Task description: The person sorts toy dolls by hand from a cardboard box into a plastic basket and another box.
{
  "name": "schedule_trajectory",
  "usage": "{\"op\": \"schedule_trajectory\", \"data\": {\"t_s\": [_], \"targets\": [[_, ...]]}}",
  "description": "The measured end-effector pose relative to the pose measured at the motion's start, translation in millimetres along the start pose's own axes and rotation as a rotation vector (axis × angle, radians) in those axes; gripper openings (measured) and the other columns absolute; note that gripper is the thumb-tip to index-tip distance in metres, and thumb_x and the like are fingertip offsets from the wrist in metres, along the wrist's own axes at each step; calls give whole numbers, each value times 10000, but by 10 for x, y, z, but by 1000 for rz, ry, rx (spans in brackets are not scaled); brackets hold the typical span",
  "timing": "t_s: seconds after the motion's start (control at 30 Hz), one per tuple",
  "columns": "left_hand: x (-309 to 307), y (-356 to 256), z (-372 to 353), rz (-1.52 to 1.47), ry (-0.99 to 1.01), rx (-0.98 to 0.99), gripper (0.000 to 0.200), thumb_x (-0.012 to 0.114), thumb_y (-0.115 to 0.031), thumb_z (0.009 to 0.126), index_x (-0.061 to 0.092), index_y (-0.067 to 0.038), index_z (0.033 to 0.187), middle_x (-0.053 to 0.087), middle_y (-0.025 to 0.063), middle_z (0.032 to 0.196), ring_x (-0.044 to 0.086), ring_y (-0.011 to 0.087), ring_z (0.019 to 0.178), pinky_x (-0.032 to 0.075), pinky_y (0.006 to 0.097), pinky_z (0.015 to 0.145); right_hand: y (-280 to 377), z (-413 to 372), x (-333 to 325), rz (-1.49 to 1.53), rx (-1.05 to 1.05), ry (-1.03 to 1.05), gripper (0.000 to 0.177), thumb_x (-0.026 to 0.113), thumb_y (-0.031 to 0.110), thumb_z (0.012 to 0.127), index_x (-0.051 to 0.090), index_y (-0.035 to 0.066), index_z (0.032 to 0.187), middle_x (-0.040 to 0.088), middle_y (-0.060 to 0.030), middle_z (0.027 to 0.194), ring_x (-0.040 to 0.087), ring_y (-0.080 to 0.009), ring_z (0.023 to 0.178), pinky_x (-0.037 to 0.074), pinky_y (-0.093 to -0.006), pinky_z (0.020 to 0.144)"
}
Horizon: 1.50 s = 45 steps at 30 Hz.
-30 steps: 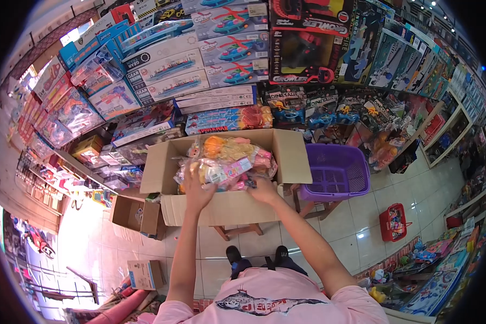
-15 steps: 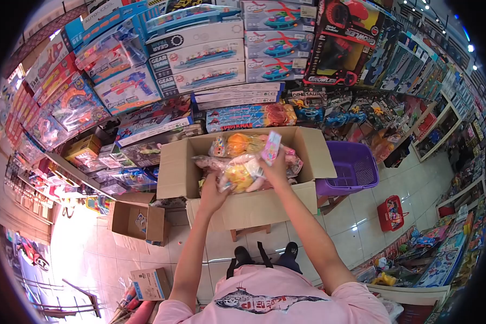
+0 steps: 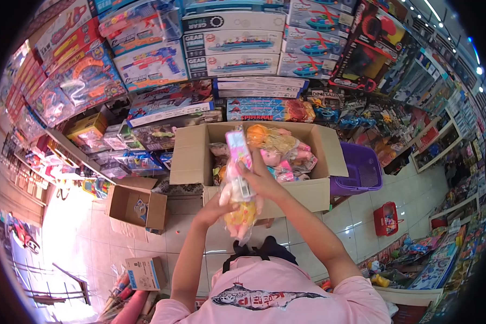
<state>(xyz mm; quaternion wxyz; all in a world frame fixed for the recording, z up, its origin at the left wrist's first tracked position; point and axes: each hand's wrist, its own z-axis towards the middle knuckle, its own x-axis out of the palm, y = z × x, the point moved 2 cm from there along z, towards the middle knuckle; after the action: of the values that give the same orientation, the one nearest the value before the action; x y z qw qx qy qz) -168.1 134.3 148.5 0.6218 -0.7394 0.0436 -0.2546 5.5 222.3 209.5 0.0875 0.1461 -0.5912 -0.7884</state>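
A doll in clear plastic wrap (image 3: 241, 214), pinkish with a yellow patterned outfit, is held upright over the front edge of the open cardboard box (image 3: 299, 200). A pink and lilac card (image 3: 236, 144) tops its bag. My right hand (image 3: 261, 179) is closed around the upper part of the bag, just below the card. Lower down, my left hand (image 3: 215, 211) grips the doll's side, with fingers partly behind the plastic. More wrapped toys lie inside the box, among them a yellow one with an orange top (image 3: 260, 136).
A purple basket (image 3: 360, 168) stands right of the box. On the tiled floor are a red basket (image 3: 386, 218), a smaller open carton (image 3: 155, 208) and another box (image 3: 142, 274). Shelves of boxed toys (image 3: 243, 46) rise behind the box.
The wrapped doll has come up out of the box towards me and turned from lying sideways to upright. Both hands moved with it, and the view has shifted slightly.
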Motion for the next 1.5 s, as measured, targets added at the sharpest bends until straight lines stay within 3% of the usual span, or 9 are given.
{"op": "schedule_trajectory", "data": {"t_s": [0.17, 0.23, 0.33, 0.57, 0.63, 0.87, 1.0, 1.17, 1.5], "targets": [[-83, 424, -633, -83, -314, 19, 644, 726, -117, 859, 439, -8, 1425, 570, 70, 1319, 553, 169, 1193, 447, 327, 1021, -716, 317, -128, -667, -162, 51, 588, 710, 355, 889, 501, 21, 1325, 466, -199, 1265, 440, -399, 1256, 351, -481, 1081], [-180, 634, -925, -169, -486, 2, 619, 698, -86, 869, 435, -11, 1425, 571, 78, 1324, 560, 178, 1198, 457, 330, 1014, -690, 527, -348, -1163, 182, 4, 652, 769, 381, 810, 502, 41, 1297, 485, -203, 1282, 456, -406, 1255, 402, -508, 1027], [-190, 848, -1279, -300, -640, 65, 625, 664, -93, 877, 416, -27, 1447, 553, 83, 1354, 559, 209, 1225, 448, 359, 1042, -1013, 668, -554, -1283, 371, 89, 753, 833, 387, 716, 484, 53, 1294, 526, -182, 1253, 498, -389, 1221, 447, -513, 973], [-179, 800, -1340, -289, -674, 74, 611, 643, -78, 882, 409, -31, 1444, 559, 93, 1342, 568, 214, 1221, 481, 360, 1011, -1255, 553, -628, -1349, 83, 158, 774, 892, 347, 628, 526, 47, 1240, 581, -149, 1231, 547, -319, 1184, 473, -460, 967], [-162, 659, -1230, -273, -635, 71, 613, 637, -68, 884, 399, -32, 1448, 559, 94, 1343, 578, 210, 1208, 491, 350, 995, -980, 454, -703, -1252, -164, 142, 624, 897, 301, 621, 618, 26, 1107, 610, -161, 1159, 580, -342, 1117, 487, -465, 935], [-10, 671, -822, -355, -653, 97, 612, 639, -72, 884, 397, -16, 1443, 562, 113, 1334, 595, 229, 1185, 522, 367, 961, 95, -46, -1389, -872, -155, 59, 387, 862, 318, 693, 714, 17, 886, 624, -143, 975, 615, -321, 964, 484, -414, 845], [139, 870, -554, -406, -600, 111, 665, 610, -52, 860, 349, -20, 1471, 529, 125, 1368, 584, 245, 1204, 520, 370, 971, 289, -645, -2095, -506, -126, -258, 389, 834, 298, 763, 717, 13, 1002, 660, -117, 1060, 634, -232, 930, 489, -324, 829], [577, 1097, -113, -474, -496, 103, 649, 569, -164, 901, 332, -23, 1489, 526, 116, 1385, 543, 257, 1265, 473, 386, 1037, 261, -1701, -2712, 509, 62, -643, 676, 778, 182, 789, 483, 26, 1378, 591, -84, 1279, 592, -213, 1170, 467, -356, 1025], [2084, 1111, 934, -456, -112, -12, 541, 496, -292, 962, 423, 19, 1398, 586, 158, 1309, 601, 287, 1186, 482, 417, 1028, 7, -3447, -4039, 542, 125, -802, 857, 780, 104, 721, 355, 5, 1458, 532, -115, 1364, 542, -231, 1253, 427, -372, 1083]]}}
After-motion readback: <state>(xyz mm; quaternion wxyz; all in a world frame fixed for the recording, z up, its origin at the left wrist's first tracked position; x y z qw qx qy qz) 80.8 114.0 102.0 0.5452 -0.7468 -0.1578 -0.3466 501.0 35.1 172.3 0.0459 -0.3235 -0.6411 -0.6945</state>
